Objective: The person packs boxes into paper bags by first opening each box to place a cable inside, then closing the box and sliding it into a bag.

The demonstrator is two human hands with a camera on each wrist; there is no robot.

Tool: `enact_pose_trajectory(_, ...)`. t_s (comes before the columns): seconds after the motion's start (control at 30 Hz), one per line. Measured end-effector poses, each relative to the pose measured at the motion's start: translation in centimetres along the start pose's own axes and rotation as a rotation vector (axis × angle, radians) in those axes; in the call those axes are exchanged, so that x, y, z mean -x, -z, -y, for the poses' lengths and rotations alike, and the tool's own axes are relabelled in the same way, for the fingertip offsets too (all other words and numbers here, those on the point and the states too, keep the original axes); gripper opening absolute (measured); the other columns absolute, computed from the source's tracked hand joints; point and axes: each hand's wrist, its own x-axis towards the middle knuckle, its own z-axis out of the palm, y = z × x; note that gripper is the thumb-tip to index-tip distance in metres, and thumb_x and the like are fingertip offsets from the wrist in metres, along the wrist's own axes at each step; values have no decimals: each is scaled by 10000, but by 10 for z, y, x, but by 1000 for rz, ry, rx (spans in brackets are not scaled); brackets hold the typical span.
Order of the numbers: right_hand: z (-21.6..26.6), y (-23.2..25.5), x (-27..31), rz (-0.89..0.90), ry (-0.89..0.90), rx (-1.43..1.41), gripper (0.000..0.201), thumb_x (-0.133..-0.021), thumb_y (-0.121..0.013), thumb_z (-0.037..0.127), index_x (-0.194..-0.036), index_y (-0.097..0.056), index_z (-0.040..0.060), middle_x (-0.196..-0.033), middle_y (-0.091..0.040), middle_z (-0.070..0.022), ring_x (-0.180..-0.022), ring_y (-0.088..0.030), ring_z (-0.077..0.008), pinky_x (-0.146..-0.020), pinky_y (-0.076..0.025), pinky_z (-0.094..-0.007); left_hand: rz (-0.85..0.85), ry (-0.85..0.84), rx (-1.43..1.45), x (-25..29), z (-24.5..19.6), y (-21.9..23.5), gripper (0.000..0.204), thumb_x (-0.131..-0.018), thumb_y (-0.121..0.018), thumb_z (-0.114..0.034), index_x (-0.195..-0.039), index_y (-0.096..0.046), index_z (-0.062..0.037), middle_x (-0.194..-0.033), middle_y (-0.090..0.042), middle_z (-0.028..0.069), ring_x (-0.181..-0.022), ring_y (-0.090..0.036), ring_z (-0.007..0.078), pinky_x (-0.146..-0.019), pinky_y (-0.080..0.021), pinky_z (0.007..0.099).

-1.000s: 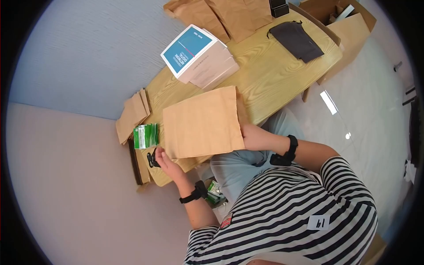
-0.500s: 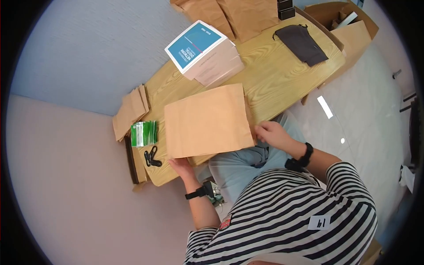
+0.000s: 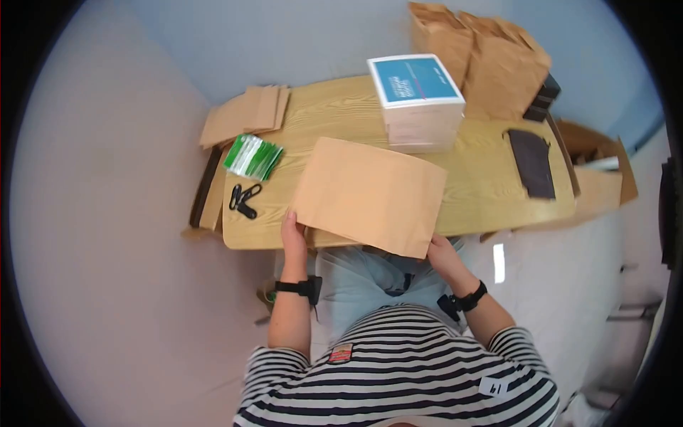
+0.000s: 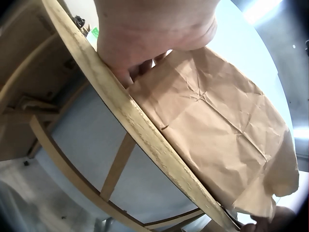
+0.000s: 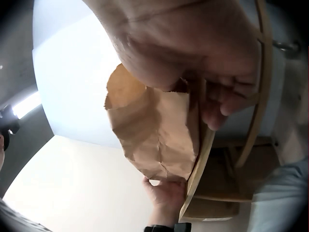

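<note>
A brown paper bag [image 3: 370, 192] lies at a slant over the table's front edge. The left hand [image 3: 293, 231] grips its lower left corner, thumb on top; in the left wrist view that hand [image 4: 154, 34] has its fingers curled at the bag's end [image 4: 207, 116]. At the opposite corner the right hand [image 3: 445, 257] pinches the bag's edge. The right wrist view shows the bag's open mouth [image 5: 125, 89] beside the right hand [image 5: 193, 53], its fingers curled near the table edge; their tips at the bag are partly hidden.
Green-and-white packets [image 3: 252, 156], black clips [image 3: 245, 201] and folded brown bags [image 3: 245, 114] occupy the table's left. A blue-topped white box [image 3: 420, 99] and standing paper bags [image 3: 498, 64] are behind; a dark pouch [image 3: 532, 164] lies right, beside a cardboard box [image 3: 605, 186].
The head view has turned, levelling the table. The right hand, inside the bag's opening at first, came out and now holds its edge. The left hand moved from beside the bag to gripping its corner.
</note>
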Motion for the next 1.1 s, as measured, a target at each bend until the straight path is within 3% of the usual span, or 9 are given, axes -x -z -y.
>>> enact_pose_trajectory(0.1,15,-6,9,-142,345,34,277,-1053,-519,145,-1213,-675,-20,-1095,-729,-52,-1041,-659,-149,-906,-517,-298,85,48,-98,7,-10,-10,565,-1052,-453,-376,-1456,-498,17,-1475,-561,140,-1342,-550,261,-1131,-401,403)
enact_pose_trajectory(0.13,25,1,12,-78,258,12,299,-1050,-534,123,-1279,-653,-28,-1251,-696,-75,-1187,-607,-173,-1033,-460,-319,83,109,-100,9,-13,-14,546,-1045,-459,-349,-1448,-504,17,-1451,-576,138,-1318,-566,256,-1120,-411,392)
enact_pose_trajectory(0.37,98,-13,2,-8,500,-143,338,-1058,-516,114,-1345,-608,-39,-1323,-657,-93,-1254,-560,-180,-1082,-401,-312,39,-115,-75,8,-8,-18,406,-1046,-442,-128,-1412,-528,26,-1335,-615,134,-1200,-600,201,-1034,-473,320)
enact_pose_trajectory(0.47,142,-39,-1,-32,484,-14,361,-1065,-503,128,-1363,-585,-58,-1353,-640,-95,-1279,-543,-172,-1106,-377,-312,34,-247,-100,9,-5,-17,414,-1024,-412,-31,-1423,-504,27,-1359,-598,129,-1249,-571,207,-1091,-428,324)
enact_pose_trajectory(0.57,165,-66,-9,-113,714,300,290,-1080,-505,180,-1256,-638,-7,-1267,-674,-123,-1152,-641,-230,-1011,-484,-321,8,-211,-153,8,3,-16,382,-1044,-409,-12,-1409,-507,44,-1391,-572,162,-1281,-545,216,-1112,-410,315)
enact_pose_trajectory(0.67,157,-78,-30,259,715,-244,410,-1110,-411,296,-1270,-632,-10,-1433,-579,-142,-1331,-526,-248,-1143,-374,-370,-41,-208,-301,10,4,-9,377,-1057,-395,-23,-1414,-498,46,-1406,-559,167,-1318,-522,227,-1152,-381,340)
enact_pose_trajectory(0.9,67,-46,-66,-53,561,227,353,-1085,-491,306,-1181,-659,11,-1273,-640,-145,-1191,-592,-270,-1014,-474,-393,-89,-285,62,31,-11,-17,573,-1031,-495,-61,-1558,-292,34,-1492,-482,231,-1399,-467,310,-1194,-342,404)
enact_pose_trajectory(0.97,41,-29,-76,-154,549,363,296,-1064,-545,268,-1151,-670,14,-1213,-658,-140,-1130,-615,-276,-973,-491,-391,52,-421,-238,33,0,-10,948,-931,-731,-225,-1608,-119,33,-1565,-380,264,-1437,-424,347,-1212,-316,429)
enact_pose_trajectory(1.1,21,-17,-74,-402,808,703,171,-944,-668,182,-1026,-698,35,-1118,-662,-141,-1037,-622,-326,-913,-479,-429,19,-477,-573,70,-9,-23,1270,-758,-895,-388,-1615,-56,29,-1627,-238,298,-1489,-328,407,-1230,-279,469)
